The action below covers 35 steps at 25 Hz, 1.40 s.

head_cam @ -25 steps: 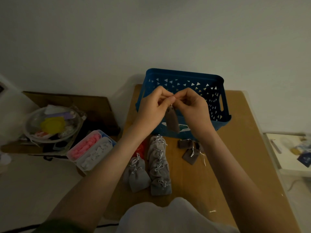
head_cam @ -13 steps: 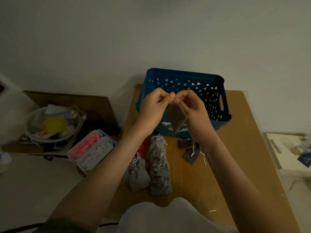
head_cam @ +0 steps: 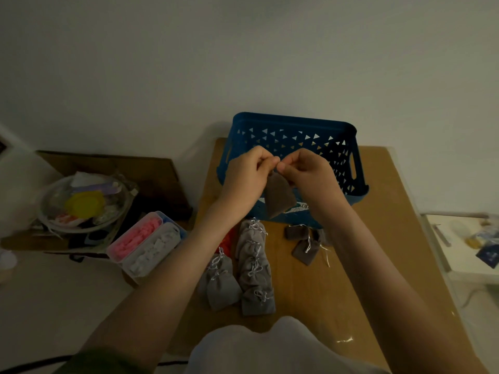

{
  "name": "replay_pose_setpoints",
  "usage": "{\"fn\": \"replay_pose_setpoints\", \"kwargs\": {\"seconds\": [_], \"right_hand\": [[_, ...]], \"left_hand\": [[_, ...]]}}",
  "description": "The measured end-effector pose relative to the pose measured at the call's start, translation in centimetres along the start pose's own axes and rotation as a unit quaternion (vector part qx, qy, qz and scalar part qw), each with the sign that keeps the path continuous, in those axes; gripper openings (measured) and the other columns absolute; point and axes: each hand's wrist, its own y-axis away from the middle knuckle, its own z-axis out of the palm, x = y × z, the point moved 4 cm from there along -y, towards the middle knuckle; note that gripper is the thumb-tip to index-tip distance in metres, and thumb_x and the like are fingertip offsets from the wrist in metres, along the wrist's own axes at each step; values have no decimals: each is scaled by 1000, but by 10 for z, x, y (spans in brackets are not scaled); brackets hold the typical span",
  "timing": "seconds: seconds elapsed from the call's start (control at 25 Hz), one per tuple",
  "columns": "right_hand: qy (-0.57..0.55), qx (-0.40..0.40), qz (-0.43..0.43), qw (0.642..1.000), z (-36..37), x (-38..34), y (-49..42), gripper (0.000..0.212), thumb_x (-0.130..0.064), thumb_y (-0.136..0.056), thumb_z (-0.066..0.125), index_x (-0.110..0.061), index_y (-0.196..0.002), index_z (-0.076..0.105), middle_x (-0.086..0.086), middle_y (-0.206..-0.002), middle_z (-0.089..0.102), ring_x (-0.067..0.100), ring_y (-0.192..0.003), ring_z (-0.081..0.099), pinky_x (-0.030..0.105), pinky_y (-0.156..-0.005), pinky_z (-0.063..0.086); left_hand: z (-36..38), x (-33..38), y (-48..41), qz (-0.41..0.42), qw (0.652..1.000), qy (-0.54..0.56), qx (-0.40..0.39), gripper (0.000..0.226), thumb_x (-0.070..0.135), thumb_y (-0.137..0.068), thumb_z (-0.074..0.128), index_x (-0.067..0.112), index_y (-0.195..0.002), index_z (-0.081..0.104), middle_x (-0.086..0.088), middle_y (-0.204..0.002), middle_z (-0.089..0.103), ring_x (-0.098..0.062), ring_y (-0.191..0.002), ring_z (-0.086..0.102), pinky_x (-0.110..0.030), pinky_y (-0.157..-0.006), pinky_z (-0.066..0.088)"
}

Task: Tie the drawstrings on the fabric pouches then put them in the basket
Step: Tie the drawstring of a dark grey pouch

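**A:** Brown fabric, centre of view: the held pouch [head_cam: 278,197] hangs in the air in front of the near wall of the blue basket [head_cam: 294,122]. It is above the table [head_cam: 383,211] and not yet inside the basket.

**B:** And the grip?

**A:** Both hands are clenched on it. The left hand [head_cam: 247,180] and the right hand [head_cam: 309,176] meet fingertip to fingertip at its neck, each pinching there. The drawstrings are hidden under the fingers, so I cannot tell whether a knot exists.

**B:** What has changed in the last second?

**A:** A second ago the pouch hung narrow and edge-on, straight below the fingers. Half a second ago it had turned its broad face to us. Now it is tilted, with its bottom swung toward the left wrist. The fingers have stayed at the neck throughout.

**B:** Meaning for the task?

**A:** My reading is that tying is under way on this pouch and not finished. The swing suggests the strings are being pulled or crossed. Dropping it into the basket comes after.

**B:** The rest?

**A:** A row of grey pouches [head_cam: 255,265] lies on the table near the person, cords bunched at their necks. A few dark pouches [head_cam: 305,251] lie just beside the basket's foot, strings trailing. I judge that much remains.
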Motion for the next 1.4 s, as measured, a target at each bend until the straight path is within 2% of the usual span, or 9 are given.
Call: {"fn": "replay_pose_setpoints", "kwargs": {"seconds": [0.12, 0.2, 0.44, 0.56, 0.68, 0.88, 1.04, 1.2, 1.4], "right_hand": [[-65, -15, 52, 996, 1, 2, 3, 9, -13, -91, 61, -6, -86, 60, 2, -74, 61, 2, -59, 57, 15, -55, 45], [-84, -29, 75, 993, 3, 3, 5, 8, -12, -93, 58, -6, -89, 62, 2, -76, 61, 4, -63, 56, 16, -57, 45], [-107, -33, 82, 990, 5, 1, 8, 13, -5, -92, 56, -8, -83, 65, 3, -77, 64, 9, -69, 60, 19, -62, 51], [-118, -1, 62, 991, 6, -2, 10, 10, -8, -92, 56, -8, -88, 65, 4, -81, 64, 8, -72, 60, 13, -59, 49], [-112, 22, 42, 993, 7, -4, 13, 12, -9, -93, 56, -11, -86, 65, 4, -81, 64, 6, -71, 59, 12, -56, 48], [-102, 13, 23, 994, 4, -1, 13, 15, -5, -93, 53, -7, -93, 68, 11, -92, 66, 10, -77, 58, 15, -61, 49], [-102, -3, 57, 993, 1, 1, 12, 11, -10, -92, 56, -6, -90, 66, 2, -79, 64, 6, -69, 57, 14, -59, 46], [-89, -41, 50, 994, 1, 2, 10, 12, -14, -93, 57, -8, -84, 62, 3, -74, 61, 9, -65, 57, 18, -60, 48], [-92, 41, 39, 994, -19, 7, -1, 16, -4, -94, 52, -13, -101, 63, 2, -69, 49, 8, -58, 45, 16, -52, 40]], "left_hand": [[0, 9, 6, 87, 992, -41, 80, 15, 15, -93, 59, 1, -89, 65, -6, -82, 65, -10, -76, 54, -8, -62, 37], [2, 9, 7, 105, 988, -38, 107, 14, 14, -92, 59, 2, -86, 64, -7, -82, 65, -13, -81, 53, -9, -66, 36], [6, 7, 11, 134, 982, -43, 127, 26, 23, -92, 49, 2, -86, 64, -9, -83, 64, -24, -83, 57, -20, -69, 37], [5, 8, 9, 116, 984, -30, 132, 30, 25, -94, 47, 2, -90, 65, -10, -86, 66, -24, -86, 58, -19, -69, 38], [5, 7, 8, 96, 986, -20, 131, 20, 15, -95, 51, 1, -95, 65, -10, -90, 67, -21, -86, 60, -17, -68, 40], [-1, 5, 5, 64, 991, 31, 115, 15, 11, -94, 57, -1, -94, 67, -7, -87, 69, -5, -76, 57, -2, -65, 39], [1, 3, 7, 76, 993, 37, 80, 14, 12, -93, 58, 0, -92, 66, 1, -84, 65, 3, -71, 53, -2, -65, 39], [5, 0, 9, 54, 994, 62, 67, 14, 13, -93, 57, 0, -92, 64, -1, -86, 66, 2, -73, 56, -6, -66, 42], [1, -15, 6, -3, 991, 116, 70, 14, 16, -97, 52, 6, -91, 60, 1, -82, 67, -8, -73, 62, -20, -66, 52]]}}
